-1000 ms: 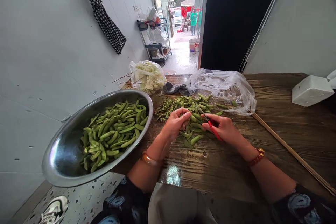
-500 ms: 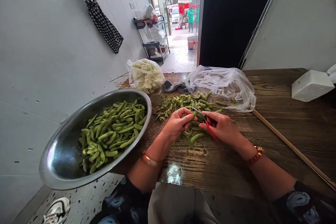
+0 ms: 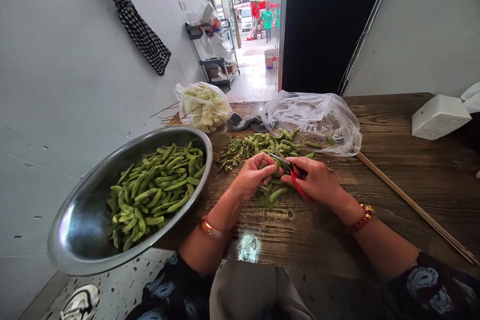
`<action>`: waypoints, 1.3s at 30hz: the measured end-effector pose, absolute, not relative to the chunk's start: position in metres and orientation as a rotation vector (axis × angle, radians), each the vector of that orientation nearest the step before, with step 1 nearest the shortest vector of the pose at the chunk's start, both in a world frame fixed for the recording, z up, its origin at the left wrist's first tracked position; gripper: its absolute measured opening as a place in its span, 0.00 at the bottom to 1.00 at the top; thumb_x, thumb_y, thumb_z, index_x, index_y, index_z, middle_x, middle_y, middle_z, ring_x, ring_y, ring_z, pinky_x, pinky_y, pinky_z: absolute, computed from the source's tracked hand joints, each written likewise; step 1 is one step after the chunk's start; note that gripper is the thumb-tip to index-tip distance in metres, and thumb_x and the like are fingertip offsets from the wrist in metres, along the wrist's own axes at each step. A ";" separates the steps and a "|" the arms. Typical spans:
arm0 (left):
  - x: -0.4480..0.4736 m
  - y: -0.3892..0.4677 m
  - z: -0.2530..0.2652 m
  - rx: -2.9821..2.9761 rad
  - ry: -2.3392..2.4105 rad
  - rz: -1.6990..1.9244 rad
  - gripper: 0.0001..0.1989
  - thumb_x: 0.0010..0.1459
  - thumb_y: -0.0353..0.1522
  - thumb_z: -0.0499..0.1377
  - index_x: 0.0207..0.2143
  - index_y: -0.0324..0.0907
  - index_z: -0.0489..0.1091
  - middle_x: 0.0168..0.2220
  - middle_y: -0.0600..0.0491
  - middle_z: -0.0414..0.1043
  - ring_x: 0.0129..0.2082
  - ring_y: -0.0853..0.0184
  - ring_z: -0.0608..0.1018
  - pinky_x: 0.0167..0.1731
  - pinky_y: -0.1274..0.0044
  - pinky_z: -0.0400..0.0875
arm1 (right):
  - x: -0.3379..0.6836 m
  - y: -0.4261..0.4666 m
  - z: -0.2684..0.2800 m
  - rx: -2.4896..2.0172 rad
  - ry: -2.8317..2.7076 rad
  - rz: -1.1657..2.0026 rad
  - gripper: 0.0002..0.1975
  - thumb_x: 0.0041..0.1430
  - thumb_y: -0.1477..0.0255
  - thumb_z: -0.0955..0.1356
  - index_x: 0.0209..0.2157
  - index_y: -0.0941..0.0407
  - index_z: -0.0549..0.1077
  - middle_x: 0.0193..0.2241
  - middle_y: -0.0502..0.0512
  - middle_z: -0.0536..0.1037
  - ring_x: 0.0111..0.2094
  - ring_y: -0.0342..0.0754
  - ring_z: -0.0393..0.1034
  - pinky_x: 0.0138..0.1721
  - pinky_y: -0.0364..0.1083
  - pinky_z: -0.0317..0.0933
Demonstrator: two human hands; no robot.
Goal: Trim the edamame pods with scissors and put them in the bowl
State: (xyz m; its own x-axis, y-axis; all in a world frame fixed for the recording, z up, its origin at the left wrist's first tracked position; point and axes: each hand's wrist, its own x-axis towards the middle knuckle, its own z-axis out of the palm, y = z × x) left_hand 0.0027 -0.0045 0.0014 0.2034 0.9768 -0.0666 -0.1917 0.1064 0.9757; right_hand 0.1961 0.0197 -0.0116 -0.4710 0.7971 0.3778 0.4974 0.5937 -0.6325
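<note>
On the wooden counter (image 3: pixel 393 170), just ahead of the person's body, the left hand (image 3: pixel 252 178) pinches one edamame pod (image 3: pixel 276 165) by its end, its grip narrow and closed on that pod. The right hand (image 3: pixel 318 180) has its grip wrapped around red-handled scissors (image 3: pixel 290 172), whose blades meet the pod's tip between the two hands. To trim well, I judge the pod should be held steady and close to the blades, fingers clear of the cut, with only the very tip taken.

Under and beyond the hands lies a loose pile of pods (image 3: pixel 277 144), with a scatter of snipped ends (image 3: pixel 232 152) to its left. A steel bowl (image 3: pixel 80 232) heaped with pods overhangs the counter's left edge. Farther back sit a clear plastic bag (image 3: pixel 318 117), a bag of cauliflower (image 3: pixel 204 107), a grey cloth (image 3: pixel 247 122), a white box (image 3: pixel 438 117) and thin bamboo sticks (image 3: pixel 412 205). A checked cloth (image 3: pixel 140 35) hangs on the white wall, and an open doorway shows the street.
</note>
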 end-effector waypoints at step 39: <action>-0.031 0.005 0.012 0.805 1.164 1.429 0.08 0.49 0.29 0.62 0.32 0.39 0.67 0.25 0.57 0.68 0.20 0.76 0.69 0.23 0.82 0.65 | 0.209 0.026 -0.014 -1.208 -2.075 0.507 0.27 0.56 0.53 0.66 0.48 0.58 0.76 0.23 0.52 0.75 0.23 0.46 0.65 0.27 0.43 0.59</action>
State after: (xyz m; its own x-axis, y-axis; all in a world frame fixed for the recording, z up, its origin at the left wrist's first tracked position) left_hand -0.0307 0.0045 0.0116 -0.1977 0.9731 -0.1184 -0.3123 0.0519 0.9485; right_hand 0.2086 0.0256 -0.0135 -0.3428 0.8692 0.3563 0.6068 0.4944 -0.6224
